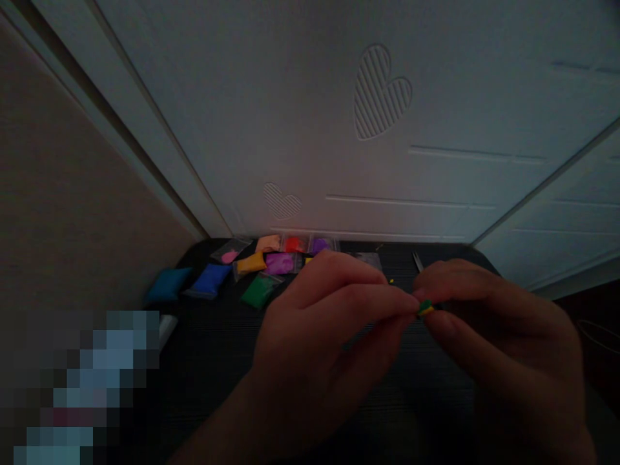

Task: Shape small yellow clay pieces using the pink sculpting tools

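Note:
A tiny green and yellow piece of modelling clay (425, 309) is pinched between the fingertips of both hands, above the dark table. My left hand (329, 316) closes on its left side with thumb and forefinger. From the right, thumb and fingertips of my right hand (513, 336) grip the same piece. Its full shape is partly covered by the fingers. Behind the hands lie small clear bags of coloured clay, among them a green bag (260, 290), a magenta bag (281, 263) and an orange-yellow bag (250, 263).
A blue bag (209, 280) and a teal bag (168, 285) lie at the table's left. Red (294, 244) and purple (320, 245) bags rest near the white panel (310, 116) behind. A slim metal tool (417, 261) lies beyond my right hand, near a yellow crumb (392, 281).

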Motion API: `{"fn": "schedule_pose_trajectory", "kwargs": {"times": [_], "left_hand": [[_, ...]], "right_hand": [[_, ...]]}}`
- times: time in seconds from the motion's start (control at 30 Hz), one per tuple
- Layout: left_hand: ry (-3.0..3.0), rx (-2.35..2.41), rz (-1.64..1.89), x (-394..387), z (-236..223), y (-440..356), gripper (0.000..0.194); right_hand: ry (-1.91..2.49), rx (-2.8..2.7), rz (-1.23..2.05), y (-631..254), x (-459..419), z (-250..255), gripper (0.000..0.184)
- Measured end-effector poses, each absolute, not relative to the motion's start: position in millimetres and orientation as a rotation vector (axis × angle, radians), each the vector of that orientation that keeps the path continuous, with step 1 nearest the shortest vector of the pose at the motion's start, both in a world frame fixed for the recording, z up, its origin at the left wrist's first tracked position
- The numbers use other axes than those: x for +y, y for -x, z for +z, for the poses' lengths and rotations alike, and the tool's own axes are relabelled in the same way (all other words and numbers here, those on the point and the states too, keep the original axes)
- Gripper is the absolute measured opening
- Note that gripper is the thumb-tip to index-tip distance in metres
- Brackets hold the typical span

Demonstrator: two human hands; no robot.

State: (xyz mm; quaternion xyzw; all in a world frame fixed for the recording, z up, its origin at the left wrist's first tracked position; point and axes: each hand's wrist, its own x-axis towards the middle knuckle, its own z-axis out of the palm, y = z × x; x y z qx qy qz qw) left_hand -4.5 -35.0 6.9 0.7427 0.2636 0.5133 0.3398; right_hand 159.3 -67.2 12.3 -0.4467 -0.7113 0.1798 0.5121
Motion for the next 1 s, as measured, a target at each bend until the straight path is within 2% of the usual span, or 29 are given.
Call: {"fn": "schedule_pose_trajectory", "kwargs": {"times": [0.27,0.37,0.67,1.0], "left_hand": [[-1.704,0.742,1.193,-26,4,9,0.010],[-1.666,0.714,1.107,-24,3,9,0.009],[-1.600,0.720,0.959,-25,14,10,0.006],[-1.607,0.711,0.960,-25,14,10,0.008]], "right_hand": [[1.038,-1.849,-0.006,-158,-69,4,0.033],[1.016,-1.931,-0.125,-159,-68,3,0.035],[0.977,-1.937,-0.185,-161,-69,1,0.036],[0.932,-1.906,-0.151,-160,-68,-1,0.042]]}}
